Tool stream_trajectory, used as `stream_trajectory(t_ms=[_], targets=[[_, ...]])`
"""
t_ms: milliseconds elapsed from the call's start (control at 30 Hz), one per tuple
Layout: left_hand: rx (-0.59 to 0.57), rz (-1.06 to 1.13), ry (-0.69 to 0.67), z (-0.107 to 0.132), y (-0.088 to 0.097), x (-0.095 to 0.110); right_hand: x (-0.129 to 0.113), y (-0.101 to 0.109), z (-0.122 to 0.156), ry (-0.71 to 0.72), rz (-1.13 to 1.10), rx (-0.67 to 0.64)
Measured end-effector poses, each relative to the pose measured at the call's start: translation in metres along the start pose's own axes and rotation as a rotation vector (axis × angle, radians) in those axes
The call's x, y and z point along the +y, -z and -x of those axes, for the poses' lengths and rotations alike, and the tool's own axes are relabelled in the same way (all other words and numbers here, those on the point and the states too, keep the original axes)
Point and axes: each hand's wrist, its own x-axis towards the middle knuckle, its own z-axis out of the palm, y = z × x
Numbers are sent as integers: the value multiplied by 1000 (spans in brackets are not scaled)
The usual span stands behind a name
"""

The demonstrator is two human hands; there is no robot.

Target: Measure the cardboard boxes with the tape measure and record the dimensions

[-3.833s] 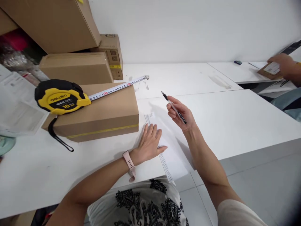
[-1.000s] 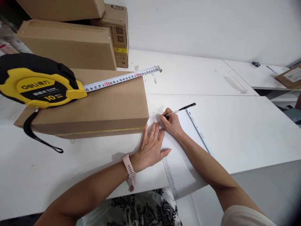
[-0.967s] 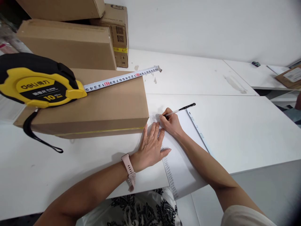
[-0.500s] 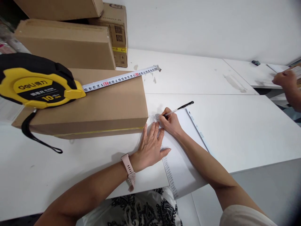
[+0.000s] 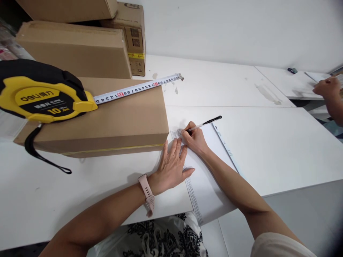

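On the left, a yellow-and-black tape measure (image 5: 48,94) is resting on a brown box (image 5: 125,123), its strap (image 5: 50,159) dangling past the front edge. The blade (image 5: 136,89) is running across the box top and jutting beyond its right edge. More cartons (image 5: 73,50) are standing behind. The left hand (image 5: 171,167) is lying flat, its grip released, its fingers spreading over the left margin of the paper (image 5: 214,196). That paper is lying just right of the box on the white counter (image 5: 270,150), and its lower corner is overhanging the near edge. The right hand (image 5: 195,141) is grasping a pen (image 5: 213,120) above the paper's upper left; the fingers are hiding its tip. Beyond the paper's right edge, a broad stretch of counter is giving that forearm room. Far right, another person's hand (image 5: 328,91) is showing.
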Motion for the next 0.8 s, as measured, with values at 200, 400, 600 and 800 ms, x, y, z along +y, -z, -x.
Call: stream_trajectory(t_ms=[200, 400, 600, 800], targets=[[-8, -4, 9, 0, 1, 1, 1, 0, -1, 11, -19, 0], [-12, 9, 13, 1, 2, 1, 2, 2, -3, 32, -9, 18], [-10, 10, 17, 0, 0, 1, 0, 2, -3, 27, 20, 7], [-23, 3, 17, 0, 1, 2, 1, 2, -3, 27, -3, 40]])
